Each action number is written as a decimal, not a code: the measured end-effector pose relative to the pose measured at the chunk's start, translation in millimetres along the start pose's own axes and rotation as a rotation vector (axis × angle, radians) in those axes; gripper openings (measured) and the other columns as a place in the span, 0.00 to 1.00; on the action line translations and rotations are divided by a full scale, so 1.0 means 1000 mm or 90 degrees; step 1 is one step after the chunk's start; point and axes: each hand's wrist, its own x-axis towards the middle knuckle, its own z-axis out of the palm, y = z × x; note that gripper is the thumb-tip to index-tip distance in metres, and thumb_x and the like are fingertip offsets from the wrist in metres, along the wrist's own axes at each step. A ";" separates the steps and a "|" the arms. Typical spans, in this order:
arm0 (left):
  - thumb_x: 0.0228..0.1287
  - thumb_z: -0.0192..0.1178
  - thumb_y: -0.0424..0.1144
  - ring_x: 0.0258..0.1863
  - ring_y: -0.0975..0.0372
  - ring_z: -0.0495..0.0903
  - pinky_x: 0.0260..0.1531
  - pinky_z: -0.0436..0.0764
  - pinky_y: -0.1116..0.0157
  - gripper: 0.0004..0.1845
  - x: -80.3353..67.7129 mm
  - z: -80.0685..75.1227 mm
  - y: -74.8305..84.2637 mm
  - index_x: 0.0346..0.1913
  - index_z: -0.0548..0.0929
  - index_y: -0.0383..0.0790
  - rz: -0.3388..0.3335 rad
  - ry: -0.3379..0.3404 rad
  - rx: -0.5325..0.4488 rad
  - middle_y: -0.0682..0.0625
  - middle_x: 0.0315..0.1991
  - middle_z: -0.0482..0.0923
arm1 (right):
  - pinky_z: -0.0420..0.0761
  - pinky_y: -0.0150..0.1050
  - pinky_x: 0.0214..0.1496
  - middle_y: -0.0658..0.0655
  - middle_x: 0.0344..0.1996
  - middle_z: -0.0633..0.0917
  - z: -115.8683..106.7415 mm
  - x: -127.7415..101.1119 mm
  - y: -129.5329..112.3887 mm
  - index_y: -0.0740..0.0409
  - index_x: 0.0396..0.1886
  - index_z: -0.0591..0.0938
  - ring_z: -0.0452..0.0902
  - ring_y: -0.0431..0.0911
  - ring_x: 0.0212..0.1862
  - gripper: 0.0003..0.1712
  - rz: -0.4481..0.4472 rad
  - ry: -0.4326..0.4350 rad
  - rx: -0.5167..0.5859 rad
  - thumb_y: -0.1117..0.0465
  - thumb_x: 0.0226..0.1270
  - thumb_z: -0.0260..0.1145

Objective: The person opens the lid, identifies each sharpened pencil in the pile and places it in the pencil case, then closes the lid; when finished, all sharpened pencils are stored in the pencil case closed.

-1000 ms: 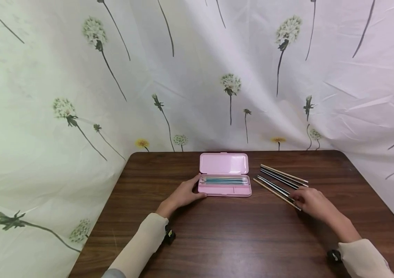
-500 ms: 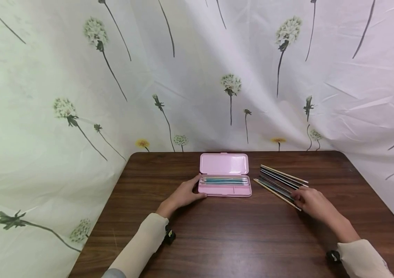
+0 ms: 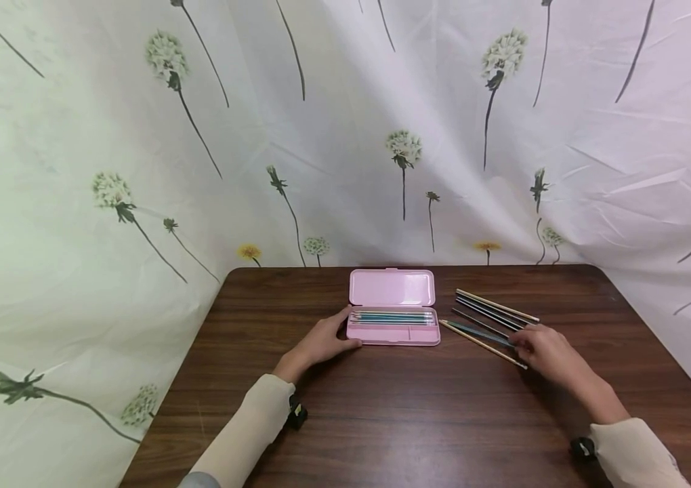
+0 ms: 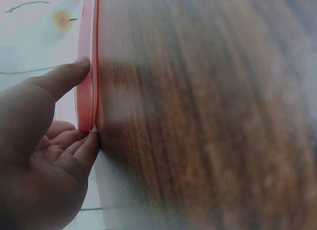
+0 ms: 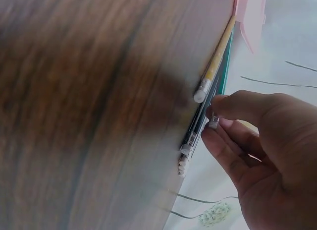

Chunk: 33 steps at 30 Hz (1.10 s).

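A dark wooden table (image 3: 419,420) is filling the lower half of the head view, and a pale curtain (image 3: 333,135) printed with dandelions is hanging behind it across the whole upper part of the frame. At the centre of the frame, near the table's far edge, a pink pencil case (image 3: 393,306) is lying open, its lid folded back toward the curtain and a row of teal pencils (image 3: 393,316) lying in the nearer tray. The left hand (image 3: 321,342) is resting just left of centre, gripping the case's left end: in the left wrist view the thumb (image 4: 64,77) is pressing on top of the pink rim (image 4: 85,91) while the curled fingers (image 4: 79,143) are touching its lower edge. To the right of the case, a loose group of pencils (image 3: 492,317) is lying slanted on the table, running from upper left to lower right. The right hand (image 3: 549,352) is sitting at the lower-right ends of that group, and its fingertips (image 5: 218,123) are pinching the metal end of a teal pencil (image 3: 478,331), whose tip is pointing toward the case. A yellow pencil (image 5: 215,66) with a white eraser is lying just beside it.
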 end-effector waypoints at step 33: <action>0.72 0.71 0.49 0.82 0.48 0.65 0.78 0.68 0.47 0.48 0.002 0.000 -0.002 0.86 0.57 0.39 0.002 -0.002 0.004 0.40 0.84 0.60 | 0.83 0.42 0.35 0.53 0.37 0.91 -0.029 0.059 -0.015 0.60 0.42 0.94 0.87 0.47 0.36 0.13 -0.064 0.110 0.081 0.77 0.60 0.76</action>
